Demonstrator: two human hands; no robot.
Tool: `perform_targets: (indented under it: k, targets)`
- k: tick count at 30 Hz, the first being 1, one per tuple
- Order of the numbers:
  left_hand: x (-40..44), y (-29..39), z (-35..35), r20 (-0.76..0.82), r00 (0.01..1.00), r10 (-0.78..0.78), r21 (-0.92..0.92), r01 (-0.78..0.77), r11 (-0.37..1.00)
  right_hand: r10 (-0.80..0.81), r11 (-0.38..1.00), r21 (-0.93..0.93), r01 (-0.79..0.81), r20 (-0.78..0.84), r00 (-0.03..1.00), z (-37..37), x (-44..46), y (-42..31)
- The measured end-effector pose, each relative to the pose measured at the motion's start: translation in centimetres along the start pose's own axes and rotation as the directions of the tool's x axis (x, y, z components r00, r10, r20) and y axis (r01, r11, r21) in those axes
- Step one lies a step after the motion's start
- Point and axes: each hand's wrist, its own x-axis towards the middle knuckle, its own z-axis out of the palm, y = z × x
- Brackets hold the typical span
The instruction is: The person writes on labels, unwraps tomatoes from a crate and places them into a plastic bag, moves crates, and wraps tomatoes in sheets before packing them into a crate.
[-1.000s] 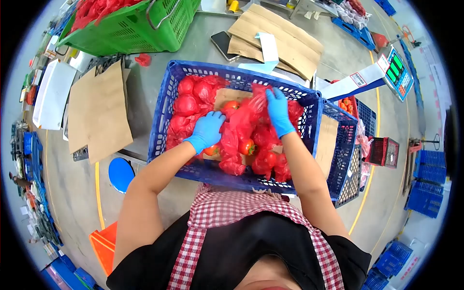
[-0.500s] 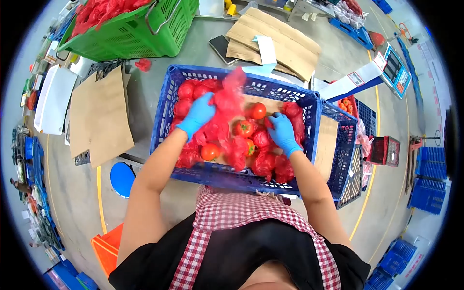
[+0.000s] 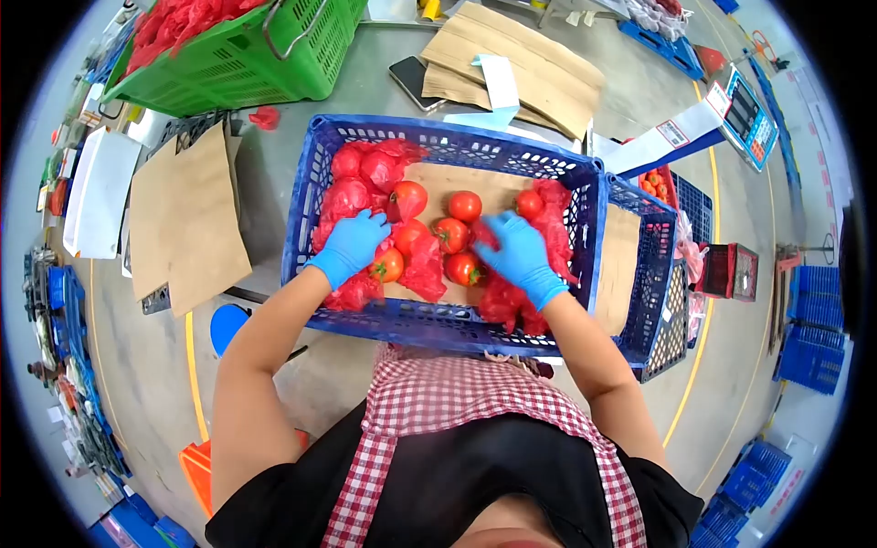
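A blue plastic crate [image 3: 448, 340] holds loose tomatoes [image 3: 464, 206] and tomatoes in red mesh bags [image 3: 347, 197]. My left hand [image 3: 352, 245], in a blue glove, lies over the bagged tomatoes on the left with its fingers stretched out. Close to its fingertips are a tomato [image 3: 407, 199] and a loose piece of red netting [image 3: 422, 267]. My right hand [image 3: 519, 251], also gloved, is over the right half beside several loose tomatoes; its fingers look apart, slightly blurred. More red netting [image 3: 554, 228] lies to its right, and brown cardboard [image 3: 437, 179] lines the crate floor.
Behind on the left stands a green crate [image 3: 228, 78] of red netting. Cardboard sheets [image 3: 512, 64] and a phone [image 3: 413, 82] lie beyond the crate. A scale [image 3: 747, 123] rises at right, beside another blue crate [image 3: 644, 274]. More cardboard [image 3: 187, 219] lies left.
The red netting my left hand held raised is down, and that hand has moved lower left. My right hand has shifted left and slightly nearer me. More loose tomatoes and crate lining show.
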Motion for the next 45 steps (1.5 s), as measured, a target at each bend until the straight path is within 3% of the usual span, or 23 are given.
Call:
perform_targets:
  k: [1, 4, 7, 12, 15, 16, 18, 20, 21, 23, 24, 25, 26, 27, 29, 32, 35, 36, 37, 38, 40, 42, 45]
  targets:
    - [-0.4, -0.1, 1.9, -0.105, 0.994, 0.042, 0.003, -0.042, 0.999, -0.063, 0.979, -0.165, 0.117, 0.301, 0.951, 0.4, -0.9, -1.0]
    - [-1.0, 0.0, 0.6, -0.089, 0.996, 0.014, -0.098, -0.023, 0.995, 0.027, 0.985, 0.147, -0.095, 0.41, 0.912, 3.4, -0.9, 2.4]
    - [0.8, -0.6, -1.8, 0.3, 0.951, -0.072, -0.207, 0.138, 0.969, -0.172, 0.982, 0.162, 0.097, 0.553, 0.815, 3.3, -0.7, 4.7]
    - [1.3, -2.2, 0.8, 0.211, 0.977, -0.043, -0.261, 0.099, 0.96, -0.186, 0.982, 0.116, 0.152, 0.407, 0.894, 2.1, -3.2, 2.2]
    - [0.8, -0.8, 0.8, 0.129, 0.992, -0.002, -0.301, 0.041, 0.953, -0.234, 0.936, -0.166, 0.311, 0.369, 0.9, 2.5, -1.7, 1.8]
    - [0.6, -0.1, 3.0, -0.042, 0.999, -0.008, -0.238, -0.002, 0.971, -0.285, 0.93, -0.176, 0.322, 0.206, 0.936, 3.0, -1.6, 2.0]
    - [0.6, 1.0, 3.0, -0.141, 0.989, -0.032, -0.213, 0.001, 0.977, 0.015, 0.997, 0.082, -0.005, -0.125, 0.992, 4.6, -0.8, 3.5]
    - [1.0, 1.0, 3.2, -0.219, 0.974, -0.065, -0.196, 0.022, 0.98, 0.33, 0.89, 0.404, -0.21, -0.255, 0.909, 3.1, 0.9, 4.5]
    - [1.6, 0.7, 3.3, -0.295, 0.925, -0.242, -0.395, 0.113, 0.912, 0.463, 0.784, 0.559, -0.271, -0.235, 0.855, 0.2, 1.7, 3.9]
    - [3.2, -0.2, 3.0, -0.316, 0.744, -0.588, -0.747, 0.188, 0.638, 0.432, 0.76, 0.62, -0.193, -0.261, 0.863, -3.2, 2.0, 4.2]
    - [3.8, -1.3, 2.1, -0.226, 0.773, -0.593, -0.849, 0.142, 0.509, 0.428, 0.729, 0.655, -0.202, -0.206, 0.88, -4.8, 1.2, 3.0]
    - [4.1, -2.6, 1.1, -0.133, 0.801, -0.583, -0.928, 0.106, 0.357, 0.274, 0.863, 0.474, -0.176, -0.147, 0.95, -5.5, 0.0, 1.9]
    - [4.2, -3.3, 0.0, -0.24, 0.78, -0.578, -0.872, 0.088, 0.481, 0.122, 0.956, 0.275, -0.104, -0.049, 0.991, -6.0, -1.2, 0.7]
    - [3.8, -3.2, -1.7, -0.342, 0.764, -0.547, -0.896, -0.089, 0.436, -0.015, 0.997, 0.075, 0.009, 0.079, 0.997, -6.0, -2.4, -0.3]
    - [1.6, -2.8, -6.0, -0.38, 0.76, -0.528, -0.726, 0.109, 0.679, -0.101, 0.968, -0.171, 0.182, 0.401, 0.911, -3.2, -5.4, -0.7]
    - [-2.0, -0.4, -9.2, -0.087, 0.97, -0.228, -0.294, 0.193, 0.936, -0.098, 0.916, -0.301, 0.264, 0.472, 0.876, 0.4, -7.5, -1.6]
    - [-5.2, -0.5, -2.0, 0.137, 0.991, -0.002, -0.033, 0.006, 0.999, -0.291, 0.817, -0.303, 0.491, 0.517, 0.805, 3.9, -7.2, 0.3]
    - [-5.3, 0.2, -0.3, 0.146, 0.988, -0.051, 0.032, 0.047, 0.998, -0.315, 0.874, -0.171, 0.454, 0.512, 0.799, 1.8, -6.4, -0.6]
    - [-5.3, 0.6, 0.4, 0.152, 0.983, -0.102, 0.094, 0.088, 0.992, -0.232, 0.973, 0.09, 0.215, 0.344, 0.91, 2.4, -5.9, 0.8]
    - [-5.4, 0.6, 0.5, 0.129, 0.988, -0.079, 0.095, 0.067, 0.993, -0.091, 0.996, 0.022, 0.089, 0.342, 0.935, 0.2, -4.2, 0.0]
    - [-5.7, 0.8, 0.8, 0.082, 0.996, -0.042, 0.09, 0.035, 0.995, 0.018, 0.97, 0.237, -0.055, 0.158, 0.987, -2.5, -1.6, 2.2]
    - [-5.2, 0.4, 0.3, 0.141, 0.99, -0.022, -0.009, 0.023, 1.0, 0.03, 0.953, 0.302, 0.002, -0.101, 0.994, -5.8, 0.2, 4.0]
    - [-4.6, 0.1, 0.9, 0.137, 0.991, -0.015, -0.078, 0.026, 0.997, 0.105, 0.994, 0.065, -0.089, -0.314, 0.944, -10.9, 0.3, 2.8]
